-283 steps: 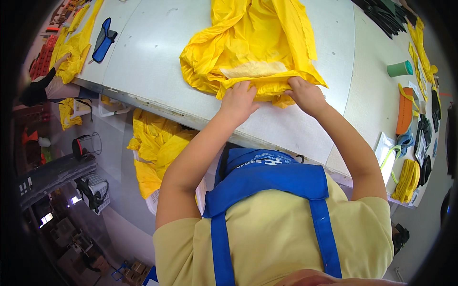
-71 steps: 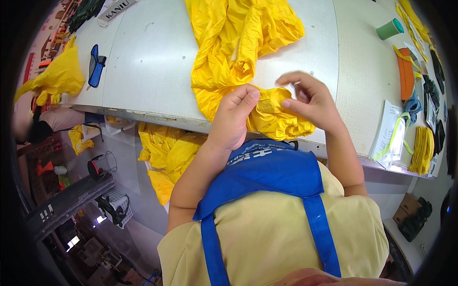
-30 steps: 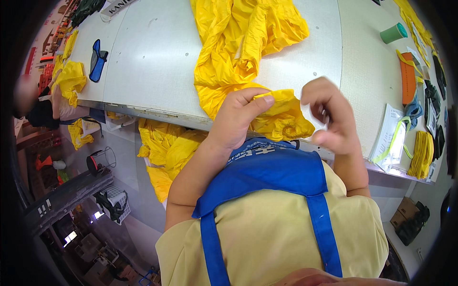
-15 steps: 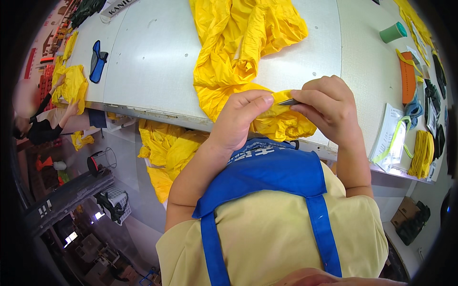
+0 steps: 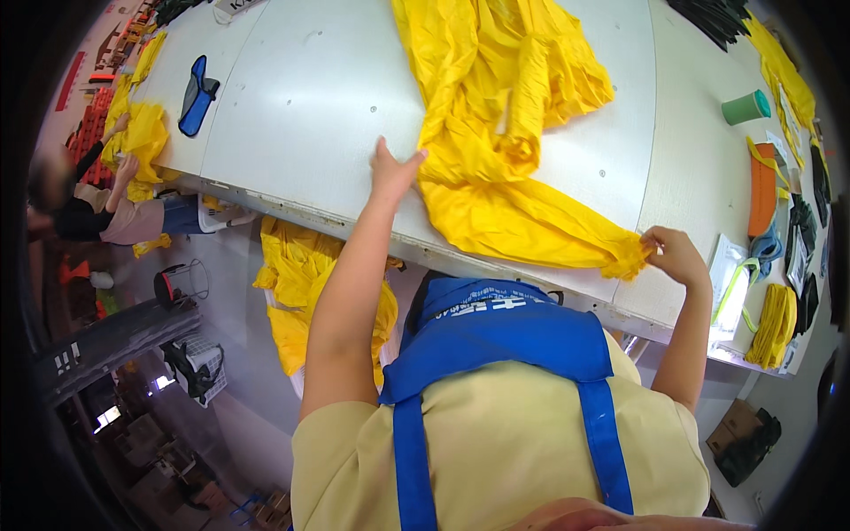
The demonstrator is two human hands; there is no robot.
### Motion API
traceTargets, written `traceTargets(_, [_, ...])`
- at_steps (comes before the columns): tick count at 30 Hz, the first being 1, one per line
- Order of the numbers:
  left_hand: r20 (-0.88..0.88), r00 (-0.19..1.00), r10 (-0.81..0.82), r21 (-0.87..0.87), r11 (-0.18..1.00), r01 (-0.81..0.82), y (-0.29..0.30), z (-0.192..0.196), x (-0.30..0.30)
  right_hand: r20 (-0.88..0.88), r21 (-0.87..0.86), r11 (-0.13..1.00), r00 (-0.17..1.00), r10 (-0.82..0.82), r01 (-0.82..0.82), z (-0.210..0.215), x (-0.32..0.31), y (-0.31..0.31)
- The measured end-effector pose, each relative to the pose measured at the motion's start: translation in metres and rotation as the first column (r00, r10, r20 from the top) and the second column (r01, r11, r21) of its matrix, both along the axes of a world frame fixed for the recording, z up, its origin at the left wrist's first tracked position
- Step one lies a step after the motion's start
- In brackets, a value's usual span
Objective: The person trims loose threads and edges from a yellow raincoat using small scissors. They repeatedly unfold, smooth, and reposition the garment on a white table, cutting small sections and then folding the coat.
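Left hand (image 5: 392, 173) flat, fingers spread, pressing the yellow cloth (image 5: 505, 150) edge at 10 o'clock on the bench (image 5: 301, 106). Right hand (image 5: 675, 257), fingers pinched on its corner at 4 o'clock. Risk: overhanging corner slides off if the pinch slips.

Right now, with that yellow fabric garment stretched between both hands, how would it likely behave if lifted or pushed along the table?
The yellow fabric garment looks thin and floppy: it lies in loose folds and bunches where the right hand pinches its end. It would probably sag rather than hold shape. Its smooth sheen suggests it may slide easily on the white table, where the left hand rests at its edge.
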State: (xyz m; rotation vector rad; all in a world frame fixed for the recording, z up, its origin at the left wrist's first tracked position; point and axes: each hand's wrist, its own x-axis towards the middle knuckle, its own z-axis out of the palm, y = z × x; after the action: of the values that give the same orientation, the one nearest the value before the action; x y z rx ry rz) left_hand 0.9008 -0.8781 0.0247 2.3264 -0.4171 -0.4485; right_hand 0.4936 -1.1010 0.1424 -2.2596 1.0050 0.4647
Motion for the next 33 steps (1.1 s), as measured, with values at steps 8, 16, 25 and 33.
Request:
traceTargets(8, [-0.317, 0.888, -0.333, -0.41, 0.892, 0.188, -0.054, -0.038, -0.08, 0.645, 0.189, 0.923, 0.666, -0.375, 0.336, -0.017, 0.163, 0.014])
traceTargets(16, [-0.529, 0.424, -0.735, -0.229, 0.606, 0.762, -0.036, 0.0, -0.109, 0.215, -0.16, 0.957, 0.955, -0.206, 0.242, -0.078, 0.269, -0.036])
traceTargets(25, [0.554, 0.793, -0.255, -0.067, 0.935, 0.347, -0.101, 0.028, 0.039, 0.339, 0.354, 0.648, 0.738, 0.583, -0.674, -0.027, 0.221, 0.073])
traceTargets(33, [0.009, 0.892, -0.451, -0.342, 0.837, 0.427, -0.086, 0.04, 0.095, 0.379, -0.343, 0.888, 0.91, -0.169, 0.308, -0.092, 0.286, -0.171])
